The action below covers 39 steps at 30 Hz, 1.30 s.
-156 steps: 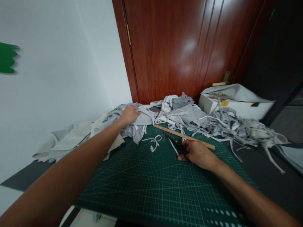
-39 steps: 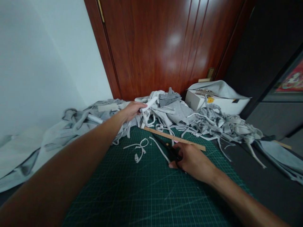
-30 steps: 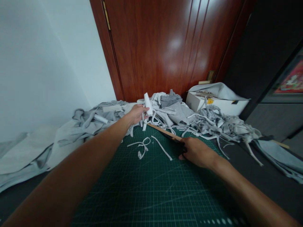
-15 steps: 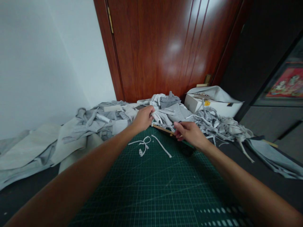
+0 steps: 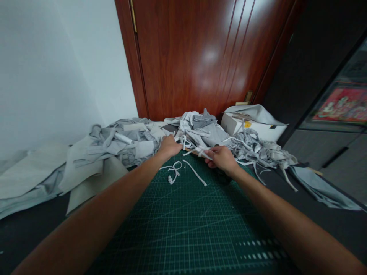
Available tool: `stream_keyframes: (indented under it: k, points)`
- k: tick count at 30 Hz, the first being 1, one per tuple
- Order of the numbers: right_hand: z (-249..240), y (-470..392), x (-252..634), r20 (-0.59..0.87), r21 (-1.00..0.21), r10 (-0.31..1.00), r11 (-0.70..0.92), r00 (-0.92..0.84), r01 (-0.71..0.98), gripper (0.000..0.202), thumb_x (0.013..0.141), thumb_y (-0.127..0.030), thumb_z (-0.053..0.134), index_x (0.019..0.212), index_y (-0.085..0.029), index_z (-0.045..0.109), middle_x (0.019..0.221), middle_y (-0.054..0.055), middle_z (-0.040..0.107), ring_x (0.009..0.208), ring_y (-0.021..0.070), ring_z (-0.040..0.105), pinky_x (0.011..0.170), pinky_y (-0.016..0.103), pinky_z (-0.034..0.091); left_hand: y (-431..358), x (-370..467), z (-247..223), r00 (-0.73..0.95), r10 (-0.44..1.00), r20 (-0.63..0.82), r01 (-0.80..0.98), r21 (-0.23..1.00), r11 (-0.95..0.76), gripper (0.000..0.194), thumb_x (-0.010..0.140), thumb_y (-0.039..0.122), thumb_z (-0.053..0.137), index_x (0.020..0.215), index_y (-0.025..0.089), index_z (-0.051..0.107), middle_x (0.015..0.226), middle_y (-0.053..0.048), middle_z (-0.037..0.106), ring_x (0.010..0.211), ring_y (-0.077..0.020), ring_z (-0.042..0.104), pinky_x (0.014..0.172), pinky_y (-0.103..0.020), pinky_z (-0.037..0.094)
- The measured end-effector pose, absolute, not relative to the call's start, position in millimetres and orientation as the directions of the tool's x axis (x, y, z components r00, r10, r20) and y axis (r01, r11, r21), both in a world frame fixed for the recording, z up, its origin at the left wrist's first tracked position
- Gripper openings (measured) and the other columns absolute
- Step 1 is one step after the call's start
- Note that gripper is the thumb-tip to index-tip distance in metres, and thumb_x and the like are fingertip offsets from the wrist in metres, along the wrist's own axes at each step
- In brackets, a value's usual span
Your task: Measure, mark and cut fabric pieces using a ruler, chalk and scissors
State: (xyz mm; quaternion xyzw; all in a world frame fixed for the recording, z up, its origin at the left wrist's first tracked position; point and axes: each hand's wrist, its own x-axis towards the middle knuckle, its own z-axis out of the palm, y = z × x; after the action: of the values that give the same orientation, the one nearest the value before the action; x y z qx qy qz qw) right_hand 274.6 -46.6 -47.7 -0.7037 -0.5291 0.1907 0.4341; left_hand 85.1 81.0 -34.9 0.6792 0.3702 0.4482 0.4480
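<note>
Clearly, the held cloth bundle (image 5: pixel 203 152) is white and stringy.

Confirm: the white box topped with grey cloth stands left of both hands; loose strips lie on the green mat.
Wrong side: the head view shows the white box, topped with grey cloth, right of the left hand and right hand; loose strips lie on the green mat.

The mat (image 5: pixel 183 229) lies at the bottom centre of the frame, a strip (image 5: pixel 195 173) on it below the left hand (image 5: pixel 170 147) and right hand (image 5: pixel 223 158); cloth (image 5: pixel 145 149) is heaped at left, a box (image 5: pixel 263 131) sits right of centre, the door (image 5: pixel 186 57) stands behind, the cabinet (image 5: pixel 312 147) at far right
</note>
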Motion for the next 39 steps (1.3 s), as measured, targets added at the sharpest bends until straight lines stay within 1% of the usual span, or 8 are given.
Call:
stream_keyframes:
  k: [4, 8, 12, 19, 25, 29, 35, 39]
  points:
    - [-32, -51, 287, 0.337, -0.613, 0.842, -0.143, 0.421, 0.777, 0.015, 0.095, -0.025, 0.068, 0.092, -0.014, 0.078, 0.097, 0.022, 0.078, 0.111, 0.0368, 0.072, 0.093, 0.043, 0.051, 62, 92, -38, 0.344, 0.899, 0.272, 0.146, 0.93, -0.337, 0.029, 0.056, -0.002, 0.076, 0.066, 0.022, 0.062, 0.069, 0.0, 0.063, 0.086, -0.0244, 0.065, 0.075, -0.031, 0.046]
    - [-14, -46, 280, 0.444, -0.49, 0.829, -0.092, 0.339, 0.867, 0.022, 0.098, -0.029, 0.064, 0.097, -0.016, 0.081, 0.113, 0.021, 0.077, 0.125, 0.0375, 0.064, 0.102, 0.042, 0.044, 32, 116, -41, 0.476, 0.852, 0.218, 0.102, 0.949, -0.3, 0.029, 0.062, 0.007, 0.086, 0.082, 0.021, 0.07, 0.071, 0.0, 0.068, 0.068, -0.0179, 0.065, 0.066, -0.029, 0.048]
    - [-18, -46, 264, 0.481, -0.488, 0.844, 0.031, 0.239, 0.872, 0.028, 0.1, -0.032, 0.06, 0.094, -0.017, 0.083, 0.105, 0.013, 0.081, 0.105, 0.0277, 0.071, 0.091, 0.032, 0.047, 32, 133, -42, 0.471, 0.867, 0.164, 0.015, 0.981, -0.194, 0.019, 0.091, 0.034, 0.077, 0.096, 0.019, 0.066, 0.079, -0.005, 0.072, 0.067, -0.0175, 0.071, 0.061, -0.028, 0.052]
    - [-44, -55, 274, 0.47, -0.627, 0.812, 0.032, 0.345, 0.778, 0.028, 0.093, -0.036, 0.065, 0.088, -0.015, 0.083, 0.073, 0.006, 0.077, 0.065, 0.0219, 0.066, 0.067, 0.031, 0.045, 79, 100, -38, 0.152, 0.971, 0.186, 0.03, 0.981, -0.193, 0.034, 0.099, 0.034, 0.07, 0.127, 0.016, 0.063, 0.127, -0.011, 0.066, 0.109, -0.0243, 0.068, 0.091, -0.043, 0.06]
    - [-55, -62, 268, 0.497, -0.742, 0.779, 0.154, 0.381, 0.653, 0.031, 0.089, -0.04, 0.064, 0.094, -0.013, 0.079, 0.084, 0.011, 0.078, 0.072, 0.0234, 0.067, 0.07, 0.033, 0.048, 33, 106, -45, 0.288, 0.935, 0.207, -0.036, 0.978, -0.205, 0.046, 0.071, 0.021, 0.092, 0.107, 0.019, 0.062, 0.099, -0.008, 0.071, 0.09, -0.0232, 0.07, 0.072, -0.032, 0.054]
    - [-68, -73, 244, 0.446, -0.839, 0.837, 0.268, 0.316, 0.473, 0.045, 0.089, -0.059, 0.063, 0.094, -0.016, 0.075, 0.082, 0.007, 0.077, 0.069, 0.0212, 0.066, 0.064, 0.031, 0.051, -4, 105, -54, 0.47, 0.853, 0.227, -0.164, 0.972, -0.168, 0.033, 0.073, 0.021, 0.087, 0.097, 0.017, 0.064, 0.097, -0.008, 0.073, 0.085, -0.0194, 0.071, 0.076, -0.033, 0.056]
    - [-78, -85, 233, 0.318, -0.927, 0.912, 0.241, 0.26, 0.288, 0.044, 0.093, -0.065, 0.056, 0.085, -0.022, 0.062, 0.071, 0.003, 0.07, 0.055, 0.0194, 0.063, 0.055, 0.032, 0.054, -17, 72, -66, 0.451, 0.841, 0.298, -0.27, 0.944, -0.189, 0.079, 0.067, 0.005, 0.073, 0.135, 0.031, 0.043, 0.109, -0.004, 0.073, 0.084, -0.0202, 0.073, 0.074, -0.034, 0.058]
    - [-81, -88, 231, 0.294, -0.93, 0.92, 0.213, 0.258, 0.298, 0.038, 0.1, -0.06, 0.052, 0.084, -0.025, 0.054, 0.063, -0.002, 0.059, 0.05, 0.0162, 0.054, 0.05, 0.028, 0.047, -28, 75, -76, 0.378, 0.85, 0.366, -0.143, 0.931, -0.337, 0.037, 0.074, 0.008, 0.062, 0.106, 0.028, 0.064, 0.087, 0.0, 0.067, 0.067, -0.0149, 0.062, 0.062, -0.029, 0.049]
